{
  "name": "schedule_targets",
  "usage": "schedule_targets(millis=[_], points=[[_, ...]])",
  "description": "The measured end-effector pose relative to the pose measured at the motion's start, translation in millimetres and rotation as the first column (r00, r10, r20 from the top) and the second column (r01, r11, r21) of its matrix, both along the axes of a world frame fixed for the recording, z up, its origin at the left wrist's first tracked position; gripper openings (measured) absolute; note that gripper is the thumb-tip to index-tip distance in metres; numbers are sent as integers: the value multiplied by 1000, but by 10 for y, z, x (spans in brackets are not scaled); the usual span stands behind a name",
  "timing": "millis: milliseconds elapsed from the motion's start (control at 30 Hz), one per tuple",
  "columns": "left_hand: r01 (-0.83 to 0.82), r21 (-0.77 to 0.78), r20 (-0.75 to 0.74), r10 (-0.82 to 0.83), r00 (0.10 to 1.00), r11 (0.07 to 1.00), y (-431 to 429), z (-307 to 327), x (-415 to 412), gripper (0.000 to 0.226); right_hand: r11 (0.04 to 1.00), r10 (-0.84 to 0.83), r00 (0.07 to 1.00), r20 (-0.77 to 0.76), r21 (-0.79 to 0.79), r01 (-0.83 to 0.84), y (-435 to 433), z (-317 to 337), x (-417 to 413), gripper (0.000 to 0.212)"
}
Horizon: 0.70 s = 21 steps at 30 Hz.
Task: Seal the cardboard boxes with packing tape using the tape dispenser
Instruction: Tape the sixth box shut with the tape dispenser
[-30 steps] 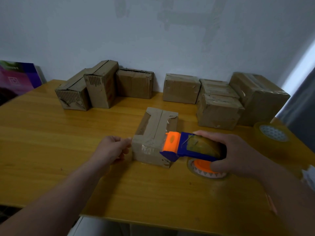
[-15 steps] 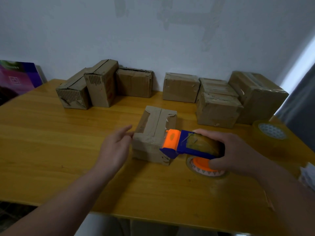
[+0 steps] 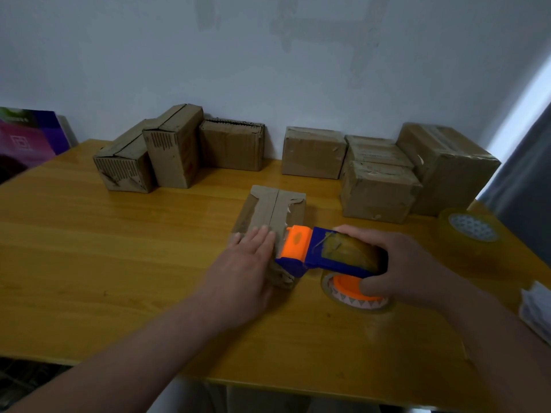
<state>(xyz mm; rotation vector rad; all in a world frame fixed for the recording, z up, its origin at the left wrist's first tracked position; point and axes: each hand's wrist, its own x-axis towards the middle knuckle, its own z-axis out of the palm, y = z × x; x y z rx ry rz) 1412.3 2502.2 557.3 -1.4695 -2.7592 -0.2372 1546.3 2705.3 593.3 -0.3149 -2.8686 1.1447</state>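
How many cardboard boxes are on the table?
8 boxes: three at back left, four at back right, and one in the middle under the left hand. More may be hidden behind.

The left hand [image 3: 247,263] lies flat over the near end of the middle box [image 3: 274,210], hiding the seam there. The tape dispenser [image 3: 316,251] covers that box's near right corner, so where tape meets cardboard can't be seen. The right hand [image 3: 399,269] hides the dispenser's back end and part of the tape roll [image 3: 357,304] beneath. A purple board [image 3: 26,138] and a white thing [image 3: 536,305] are cut by the side edges
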Motion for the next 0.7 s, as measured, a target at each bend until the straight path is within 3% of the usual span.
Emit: schedule_targets(millis=[167,700], points=[[77,-32,-59,-79,995,997,4,-25,-88,88,1000,-9,1000,-16,-7,9,5,-5,-11,82],[61,-52,-78,-65,995,997,3,-38,-109,85,1000,-16,999,35,18,15,327,101,382,75]])
